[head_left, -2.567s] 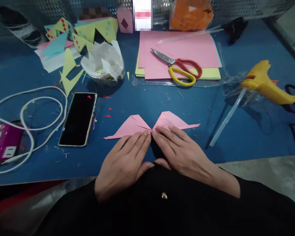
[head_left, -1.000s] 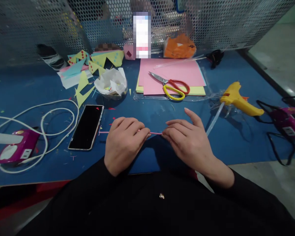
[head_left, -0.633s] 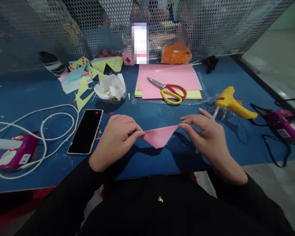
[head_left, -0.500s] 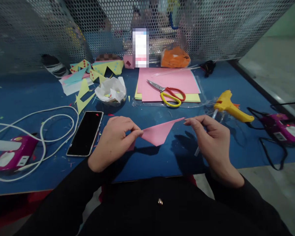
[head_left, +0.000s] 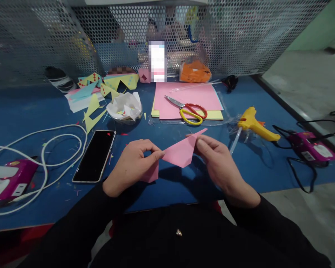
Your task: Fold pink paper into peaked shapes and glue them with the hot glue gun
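A cut and folded piece of pink paper (head_left: pixel 180 152) is stretched between my two hands, above the blue table. My left hand (head_left: pixel 135 163) pinches it between thumb and forefinger, and part of the paper hangs below those fingers. My right hand (head_left: pixel 219 165) grips the other side, its thumb pressed on the paper near a narrow strip that sticks out past the fingertips. Beyond the hands, scissors (head_left: pixel 185 108) with one red and one yellow handle lie on a stack of pink and yellow paper sheets (head_left: pixel 170 91).
At right lie a yellow glue gun (head_left: pixel 252 123) and a purple power strip (head_left: pixel 312 147). To the left are a black phone (head_left: pixel 96 154), a white cable (head_left: pixel 46 167) and another purple power strip (head_left: pixel 15 178). Paper cutouts (head_left: pixel 120 82) and a bowl of scraps (head_left: pixel 125 108) sit behind.
My right hand has moved left along the pink paper, from the strip's tip to its wider part. More of the paper now hangs below my left hand. The view has shifted slightly.
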Demonstrator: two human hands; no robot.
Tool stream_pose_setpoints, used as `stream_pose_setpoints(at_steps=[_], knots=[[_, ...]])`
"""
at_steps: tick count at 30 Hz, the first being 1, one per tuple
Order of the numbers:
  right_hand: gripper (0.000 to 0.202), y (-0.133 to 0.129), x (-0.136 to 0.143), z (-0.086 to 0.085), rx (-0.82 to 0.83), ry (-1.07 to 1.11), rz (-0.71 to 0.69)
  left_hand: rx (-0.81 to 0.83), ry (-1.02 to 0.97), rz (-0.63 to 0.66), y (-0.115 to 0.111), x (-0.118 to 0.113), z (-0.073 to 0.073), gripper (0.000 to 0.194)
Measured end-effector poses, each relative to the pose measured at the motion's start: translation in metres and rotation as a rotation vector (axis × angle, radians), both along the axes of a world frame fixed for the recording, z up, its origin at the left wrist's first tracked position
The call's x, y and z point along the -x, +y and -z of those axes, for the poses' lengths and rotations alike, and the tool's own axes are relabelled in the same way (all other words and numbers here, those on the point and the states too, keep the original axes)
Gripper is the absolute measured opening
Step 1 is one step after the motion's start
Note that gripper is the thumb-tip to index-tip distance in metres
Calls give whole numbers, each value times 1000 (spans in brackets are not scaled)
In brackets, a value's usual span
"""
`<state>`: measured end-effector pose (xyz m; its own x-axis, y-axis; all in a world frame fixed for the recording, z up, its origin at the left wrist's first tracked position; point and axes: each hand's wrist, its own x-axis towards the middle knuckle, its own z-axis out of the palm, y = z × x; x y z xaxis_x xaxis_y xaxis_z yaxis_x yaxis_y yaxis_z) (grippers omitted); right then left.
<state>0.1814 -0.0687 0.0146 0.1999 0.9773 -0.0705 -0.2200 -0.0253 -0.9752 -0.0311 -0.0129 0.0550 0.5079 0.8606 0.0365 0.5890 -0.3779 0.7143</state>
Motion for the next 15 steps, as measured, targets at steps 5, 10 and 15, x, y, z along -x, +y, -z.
stream_pose_setpoints(at_steps=[5,10,15], knots=[[21,4,9,0,97,2,52,-20,-95,84,-2,-4,7,13],[19,4,-1,4,79,-6,144,-55,-1,129,-1,14,10,19],[17,3,-11,2,59,-32,251,-163,121,140,10,44,22,20]])
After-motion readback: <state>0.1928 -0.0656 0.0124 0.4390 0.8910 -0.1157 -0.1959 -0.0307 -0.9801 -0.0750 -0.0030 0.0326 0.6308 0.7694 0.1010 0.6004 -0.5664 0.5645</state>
